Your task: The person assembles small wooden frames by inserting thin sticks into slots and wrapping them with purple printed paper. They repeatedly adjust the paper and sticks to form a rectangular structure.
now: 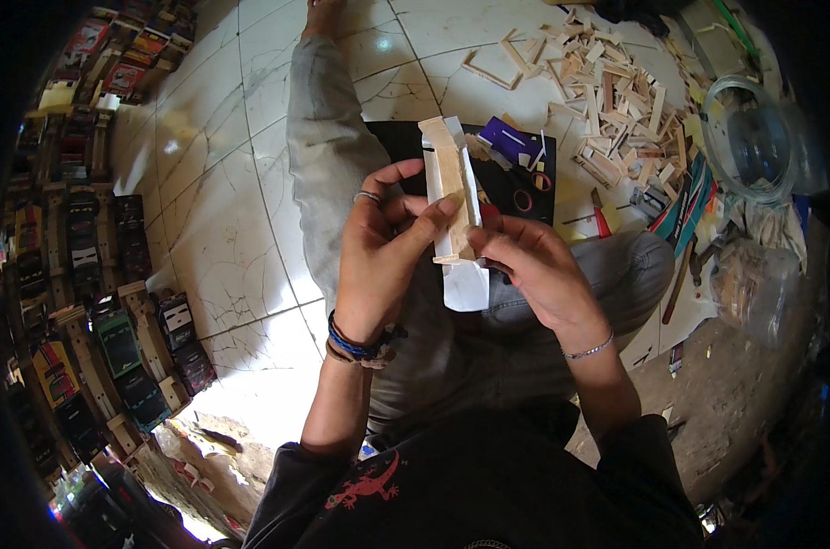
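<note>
Left hand (380,245) and right hand (545,274) both got a pinching grip on this little wooden strip (451,172) backed with white paper (467,290); wood offcuts (621,108) heaped far right.

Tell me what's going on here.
Someone seated on the tiled floor has both hands on a narrow wooden piece lying along a white strip. The left hand presses its thumb onto the wood, and the right hand pinches near its lower end. The strip pokes out past that end. Beyond the hands lies a purple piece, with a loose pile of wooden pieces farther off to the right.
</note>
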Action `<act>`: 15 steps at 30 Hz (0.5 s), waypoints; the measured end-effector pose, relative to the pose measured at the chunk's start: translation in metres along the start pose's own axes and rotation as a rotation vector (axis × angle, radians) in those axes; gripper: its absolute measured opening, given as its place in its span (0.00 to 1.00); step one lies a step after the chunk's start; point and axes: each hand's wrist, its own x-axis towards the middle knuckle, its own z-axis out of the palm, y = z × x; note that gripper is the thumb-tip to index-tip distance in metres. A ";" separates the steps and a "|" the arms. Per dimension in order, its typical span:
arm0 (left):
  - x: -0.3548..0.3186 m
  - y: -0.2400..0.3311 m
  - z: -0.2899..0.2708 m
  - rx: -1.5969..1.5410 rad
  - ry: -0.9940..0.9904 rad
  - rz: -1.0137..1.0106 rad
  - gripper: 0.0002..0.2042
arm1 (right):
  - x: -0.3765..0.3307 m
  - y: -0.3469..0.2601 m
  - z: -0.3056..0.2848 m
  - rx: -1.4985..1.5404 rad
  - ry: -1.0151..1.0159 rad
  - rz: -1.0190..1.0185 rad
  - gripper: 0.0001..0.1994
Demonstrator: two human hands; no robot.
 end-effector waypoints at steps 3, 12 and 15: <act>0.000 0.000 0.001 -0.040 0.007 -0.001 0.26 | 0.000 -0.002 -0.003 -0.016 -0.014 0.036 0.14; -0.002 -0.003 0.003 0.062 0.051 0.080 0.28 | -0.002 0.001 -0.002 -0.112 0.017 -0.061 0.14; -0.003 -0.004 0.005 0.019 0.040 0.098 0.31 | 0.001 0.003 -0.002 -0.206 -0.018 -0.096 0.12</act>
